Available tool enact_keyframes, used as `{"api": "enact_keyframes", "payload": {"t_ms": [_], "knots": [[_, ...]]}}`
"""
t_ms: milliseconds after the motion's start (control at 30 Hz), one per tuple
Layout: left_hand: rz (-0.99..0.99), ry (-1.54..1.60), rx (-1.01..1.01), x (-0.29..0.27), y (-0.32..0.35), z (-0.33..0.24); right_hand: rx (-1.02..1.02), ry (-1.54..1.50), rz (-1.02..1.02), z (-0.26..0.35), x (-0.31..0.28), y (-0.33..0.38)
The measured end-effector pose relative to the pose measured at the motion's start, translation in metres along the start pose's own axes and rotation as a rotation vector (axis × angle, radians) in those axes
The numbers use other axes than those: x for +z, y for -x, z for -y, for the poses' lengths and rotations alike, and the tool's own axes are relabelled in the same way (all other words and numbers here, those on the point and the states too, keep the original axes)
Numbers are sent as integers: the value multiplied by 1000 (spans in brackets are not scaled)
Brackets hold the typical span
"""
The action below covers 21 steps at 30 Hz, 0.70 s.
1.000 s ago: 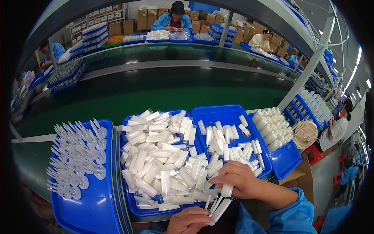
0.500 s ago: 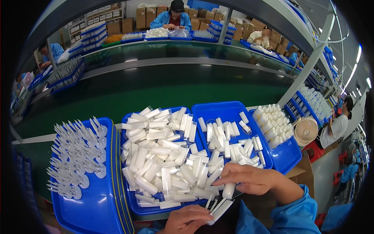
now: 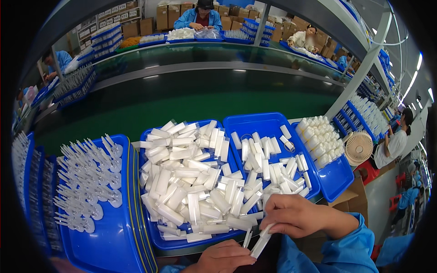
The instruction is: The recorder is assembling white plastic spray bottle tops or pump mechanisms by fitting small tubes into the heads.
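In front of the trays, near my body, a slim white plastic piece (image 3: 260, 244) is tilted between my hands. My left hand (image 3: 224, 257) is closed round its lower end, and thin white prongs (image 3: 247, 238) stick up beside it from the same fingers. At the upper end, my right hand (image 3: 291, 215) pinches with thumb and fingers; what lies under the fingertips is partly hidden. Just beyond my hands, a blue tray (image 3: 170, 244) is heaped with white pieces in clear wrappers (image 3: 193, 207). A second blue tray (image 3: 236, 119) holds more short white pieces (image 3: 268, 173).
At left, stacked blue trays (image 3: 102, 248) carry upright white spiked parts (image 3: 88, 182). On the right stand a tray of white bottle-like parts (image 3: 318, 141) and a beige fan (image 3: 358, 149). A green conveyor belt (image 3: 191, 93) runs behind; co-workers (image 3: 199, 20) sit across it.
My right hand has come down to the upper end of the white piece; the short white cylinder it held is now mostly hidden. The view has shifted slightly.
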State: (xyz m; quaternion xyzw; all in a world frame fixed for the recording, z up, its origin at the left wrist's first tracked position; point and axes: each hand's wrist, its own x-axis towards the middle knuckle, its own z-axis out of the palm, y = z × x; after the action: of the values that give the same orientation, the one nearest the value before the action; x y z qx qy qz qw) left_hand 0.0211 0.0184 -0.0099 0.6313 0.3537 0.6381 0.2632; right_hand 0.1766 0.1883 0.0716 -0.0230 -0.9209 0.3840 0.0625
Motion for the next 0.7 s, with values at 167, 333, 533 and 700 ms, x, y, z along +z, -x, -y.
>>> {"api": "enact_keyframes", "payload": {"t_ms": [167,333,533,700], "knots": [[192,-86,246,-9,1,10,-47,11,21,5,2,1],[61,-42,157,-4,0,2,-151,-95,19,7,13,-2],[-206,-67,-63,7,16,4,-151,-29,-17,16,36,-9],[-182,-18,-161,-4,10,-2,-122,30,-48,2,34,-17]]}}
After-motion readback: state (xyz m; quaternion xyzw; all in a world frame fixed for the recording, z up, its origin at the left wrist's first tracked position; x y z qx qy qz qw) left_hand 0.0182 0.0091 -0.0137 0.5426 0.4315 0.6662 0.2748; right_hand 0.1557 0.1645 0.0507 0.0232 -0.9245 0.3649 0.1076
